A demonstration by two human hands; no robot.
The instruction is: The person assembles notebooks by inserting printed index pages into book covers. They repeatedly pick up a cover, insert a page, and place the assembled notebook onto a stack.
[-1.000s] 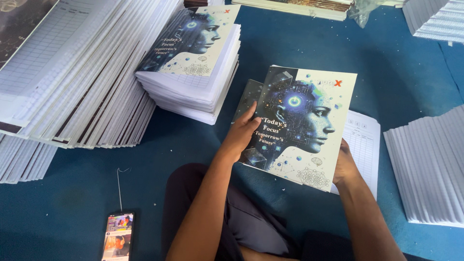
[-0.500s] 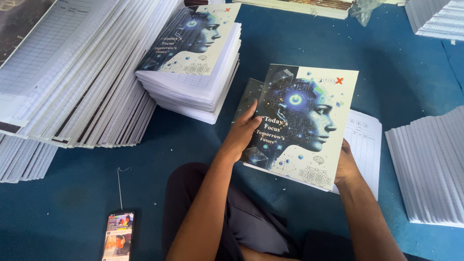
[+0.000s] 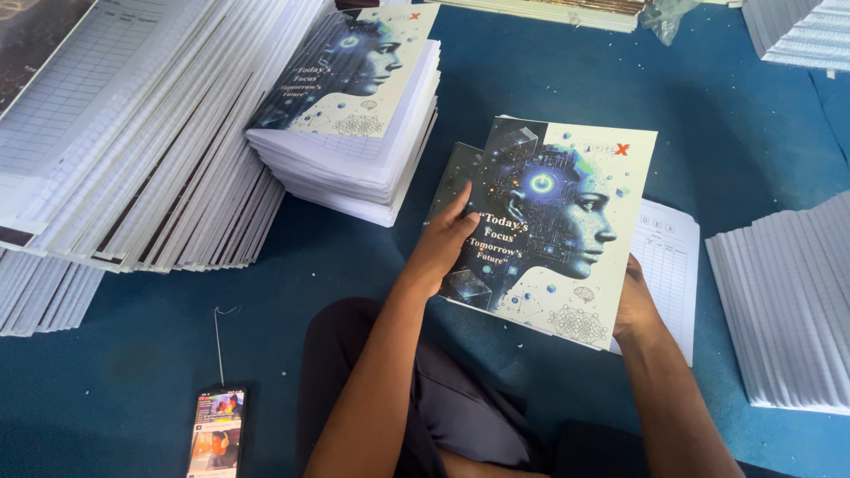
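Note:
A printed cover sheet (image 3: 567, 221) showing a blue digital face profile is held over the blue floor in front of me. My left hand (image 3: 440, 243) grips its left edge, thumb on the front. At the lower right corner my right hand (image 3: 634, 301) holds it from behind. A second cover edge (image 3: 450, 177) peeks out behind on the left. Under it lies a white ruled page block (image 3: 668, 265). A pile of finished notebooks (image 3: 354, 133) with the same cover stands to the far left.
Slanted rows of white notebook blocks (image 3: 133, 177) fill the left side. More white blocks (image 3: 788, 301) lie at the right, and another (image 3: 801, 31) at the top right. A lit phone (image 3: 215, 434) with a thin cable rests on the blue floor (image 3: 549, 71) near my knee.
The cover has barely shifted, only a slight drift to the right. Both hands keep the same grip.

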